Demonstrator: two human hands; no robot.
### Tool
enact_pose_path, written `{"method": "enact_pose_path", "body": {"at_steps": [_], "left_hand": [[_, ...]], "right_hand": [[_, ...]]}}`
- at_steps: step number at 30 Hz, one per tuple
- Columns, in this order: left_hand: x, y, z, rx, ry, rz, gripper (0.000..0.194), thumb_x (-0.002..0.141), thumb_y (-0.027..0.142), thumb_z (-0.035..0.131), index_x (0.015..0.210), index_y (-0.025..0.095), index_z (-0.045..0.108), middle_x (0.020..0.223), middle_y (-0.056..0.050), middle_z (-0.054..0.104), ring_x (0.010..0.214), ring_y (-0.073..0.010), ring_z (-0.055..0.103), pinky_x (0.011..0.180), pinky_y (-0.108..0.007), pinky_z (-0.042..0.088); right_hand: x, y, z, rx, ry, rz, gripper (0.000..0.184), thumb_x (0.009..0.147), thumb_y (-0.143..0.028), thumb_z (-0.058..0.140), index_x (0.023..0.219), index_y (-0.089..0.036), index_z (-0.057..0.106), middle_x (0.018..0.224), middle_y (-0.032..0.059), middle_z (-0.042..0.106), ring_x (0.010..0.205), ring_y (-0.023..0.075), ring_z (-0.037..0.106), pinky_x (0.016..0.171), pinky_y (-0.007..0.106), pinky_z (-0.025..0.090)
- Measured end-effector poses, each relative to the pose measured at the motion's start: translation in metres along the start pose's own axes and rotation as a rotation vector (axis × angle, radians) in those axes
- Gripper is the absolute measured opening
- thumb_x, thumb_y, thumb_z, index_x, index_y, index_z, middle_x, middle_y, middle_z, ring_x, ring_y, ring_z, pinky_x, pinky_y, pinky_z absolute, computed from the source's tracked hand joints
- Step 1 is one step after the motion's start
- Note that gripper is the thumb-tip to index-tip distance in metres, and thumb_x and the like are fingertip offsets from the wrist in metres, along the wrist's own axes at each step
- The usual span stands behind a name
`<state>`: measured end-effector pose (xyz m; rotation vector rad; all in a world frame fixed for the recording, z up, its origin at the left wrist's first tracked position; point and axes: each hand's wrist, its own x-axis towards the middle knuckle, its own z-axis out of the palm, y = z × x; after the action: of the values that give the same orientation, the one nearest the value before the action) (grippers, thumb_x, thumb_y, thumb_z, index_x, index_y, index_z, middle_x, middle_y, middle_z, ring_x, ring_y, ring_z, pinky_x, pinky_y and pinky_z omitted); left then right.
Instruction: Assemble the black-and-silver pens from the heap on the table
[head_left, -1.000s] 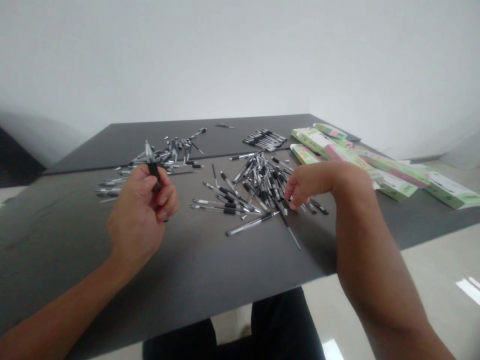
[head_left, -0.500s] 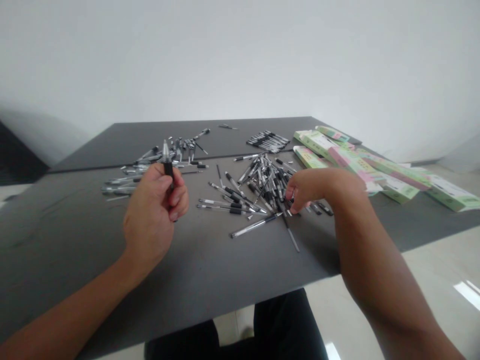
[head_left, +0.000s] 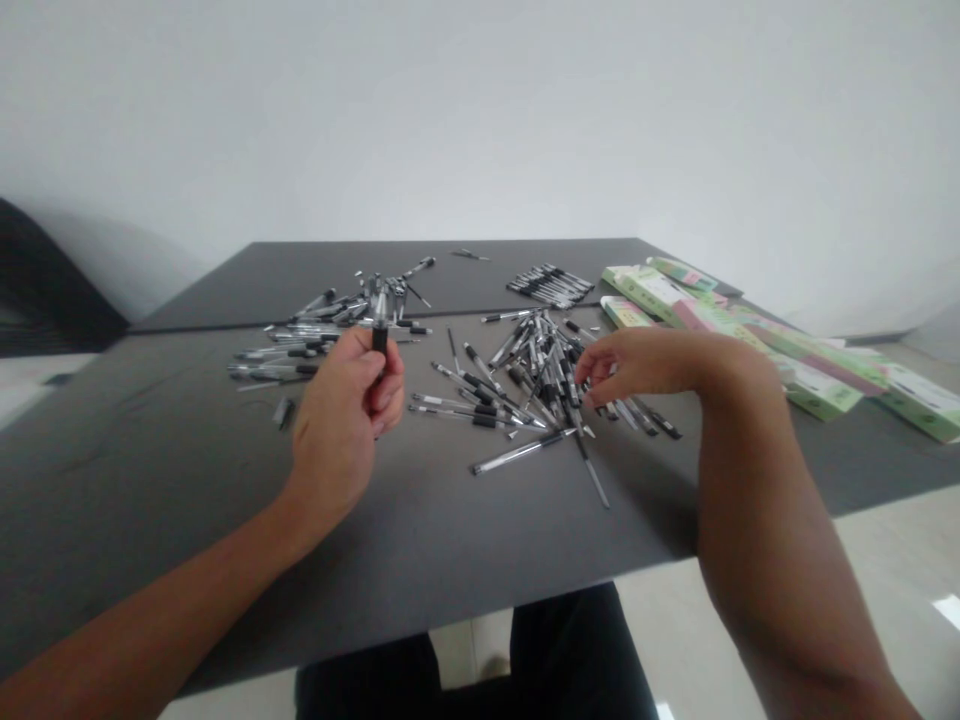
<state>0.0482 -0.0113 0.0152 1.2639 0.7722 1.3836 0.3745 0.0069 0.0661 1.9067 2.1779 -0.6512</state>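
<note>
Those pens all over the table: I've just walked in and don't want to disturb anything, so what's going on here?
A person sits at a dark grey table. Their left hand holds a slim black-and-clear pen upright, and their right hand hovers at the edge of a loose pile of similar pens. A second loose pile lies to the left, a tidier bunch behind, and green-and-white cardboard boxes to the right.

Nothing legible; the green and pink boxes (head_left: 821, 388) carry printed panels and small lettering, all too blurred to read; the loose pens (head_left: 517, 452) show no readable marks either; no brand, number or sign can be made out.
</note>
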Motion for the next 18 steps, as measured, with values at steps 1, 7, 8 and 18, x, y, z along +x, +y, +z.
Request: {"method": "enact_pose_path", "body": {"at_steps": [1, 7, 8, 18], "left_hand": [[-0.001, 0.0, 0.001, 0.005, -0.008, -0.008, 0.018, 0.082, 0.033, 0.066, 0.075, 0.023, 0.053, 0.052, 0.008, 0.035, 0.038, -0.007, 0.026, 0.039, -0.022, 0.021], [-0.027, -0.004, 0.009, 0.076, -0.101, -0.085, 0.011, 0.094, 0.03, 0.058, 0.085, 0.023, 0.058, 0.058, 0.007, 0.039, 0.046, -0.0106, 0.028, 0.047, -0.025, 0.024], [-0.032, -0.005, 0.009, 0.1, -0.134, -0.093, 0.013, 0.097, 0.033, 0.057, 0.088, 0.023, 0.06, 0.059, 0.007, 0.038, 0.048, -0.0115, 0.029, 0.049, -0.026, 0.025], [-0.046, -0.011, 0.008, 0.29, -0.258, -0.047, 0.031, 0.111, 0.05, 0.049, 0.104, 0.024, 0.065, 0.062, 0.007, 0.041, 0.053, -0.0124, 0.035, 0.053, -0.028, 0.029]], "right_hand": [[-0.002, -0.001, -0.002, 0.046, 0.062, -0.059, 0.041, 0.077, -0.042, 0.078, 0.114, -0.026, 0.082, 0.102, 0.0033, 0.081, 0.09, 0.0256, 0.074, 0.075, 0.033, 0.053], [-0.004, -0.036, 0.003, 0.596, 0.417, -0.43, 0.05, 0.088, -0.049, 0.076, 0.13, -0.023, 0.077, 0.09, 0.0023, 0.074, 0.067, 0.0126, 0.056, 0.058, 0.026, 0.042], [-0.002, -0.045, 0.007, 0.697, 0.42, -0.478, 0.05, 0.089, -0.05, 0.077, 0.131, -0.023, 0.077, 0.09, 0.002, 0.073, 0.064, 0.0106, 0.053, 0.055, 0.025, 0.039], [0.006, -0.1, 0.038, 1.408, 0.329, -0.582, 0.04, 0.08, -0.041, 0.088, 0.119, -0.032, 0.083, 0.108, 0.0016, 0.081, 0.051, 0.0043, 0.036, 0.043, 0.022, 0.023]]}}
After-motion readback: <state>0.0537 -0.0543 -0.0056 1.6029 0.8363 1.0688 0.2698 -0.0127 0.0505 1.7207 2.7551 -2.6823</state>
